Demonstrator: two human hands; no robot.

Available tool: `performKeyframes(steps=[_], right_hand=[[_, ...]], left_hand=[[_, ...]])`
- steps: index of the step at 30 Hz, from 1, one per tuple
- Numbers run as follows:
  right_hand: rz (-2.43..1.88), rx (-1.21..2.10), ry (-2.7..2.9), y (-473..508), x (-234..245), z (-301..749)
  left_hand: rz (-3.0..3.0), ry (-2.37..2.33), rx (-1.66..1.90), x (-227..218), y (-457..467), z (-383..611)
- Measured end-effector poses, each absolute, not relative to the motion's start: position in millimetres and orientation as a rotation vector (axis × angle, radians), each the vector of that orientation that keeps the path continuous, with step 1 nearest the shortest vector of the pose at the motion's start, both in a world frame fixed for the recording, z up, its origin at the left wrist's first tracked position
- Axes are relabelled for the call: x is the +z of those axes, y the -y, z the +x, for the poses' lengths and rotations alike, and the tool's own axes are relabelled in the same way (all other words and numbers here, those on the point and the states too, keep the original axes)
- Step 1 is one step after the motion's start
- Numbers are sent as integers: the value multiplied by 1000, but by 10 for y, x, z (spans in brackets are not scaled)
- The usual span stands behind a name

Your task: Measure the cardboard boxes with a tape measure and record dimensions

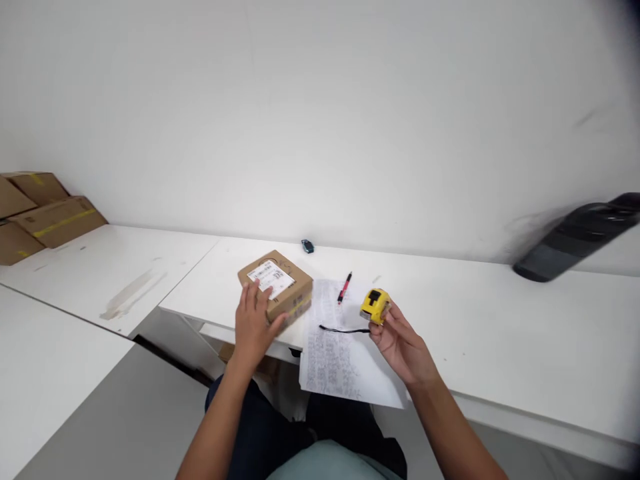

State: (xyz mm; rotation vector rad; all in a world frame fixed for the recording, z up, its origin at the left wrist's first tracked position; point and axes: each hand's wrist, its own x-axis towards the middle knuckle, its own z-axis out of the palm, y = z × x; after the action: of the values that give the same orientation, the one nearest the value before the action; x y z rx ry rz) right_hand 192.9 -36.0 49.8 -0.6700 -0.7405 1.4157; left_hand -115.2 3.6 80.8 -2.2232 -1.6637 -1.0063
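Note:
My left hand (254, 325) lies on the near left corner of a small cardboard box (303, 283), fingers spread over its top and thumb at its front side. A white printed shipping label (280, 279) is stuck on the box top, partly under my fingertips. In my right hand (404, 343) is a yellow tape measure (375, 305), held up over the desk between thumb and fingers. A black wrist strap (343, 330) trails left from it. Below lie sheets of paper covered in handwriting (330, 360), reaching past the desk's front edge. A red and black pen (345, 288) rests near their top.
A small dark object (307, 246) sits near the wall behind the box. A black bottle (570, 243) stands at the right of the white desk (505, 333). Several cardboard boxes (63, 220) are stacked at the far left. A gap opens between the desks at left.

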Motion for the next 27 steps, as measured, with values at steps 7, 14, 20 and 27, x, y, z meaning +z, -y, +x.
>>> performKeyframes(steps=[7,14,20,27], right_hand=[[-740,1347,778,742,188,1910],[-641,1577,954,724,236,1216],[-890,617,2019,397,471,1170],[-1657,79,2337,-722,620,1740]], left_hand=[[-2337,1729,-1443,793,94,-641],[-3087,1927,-2510,465,780,-143],[-2011,2267,-3305,532,711,-323],[-1984,2641,-2727,596,319,-525]])
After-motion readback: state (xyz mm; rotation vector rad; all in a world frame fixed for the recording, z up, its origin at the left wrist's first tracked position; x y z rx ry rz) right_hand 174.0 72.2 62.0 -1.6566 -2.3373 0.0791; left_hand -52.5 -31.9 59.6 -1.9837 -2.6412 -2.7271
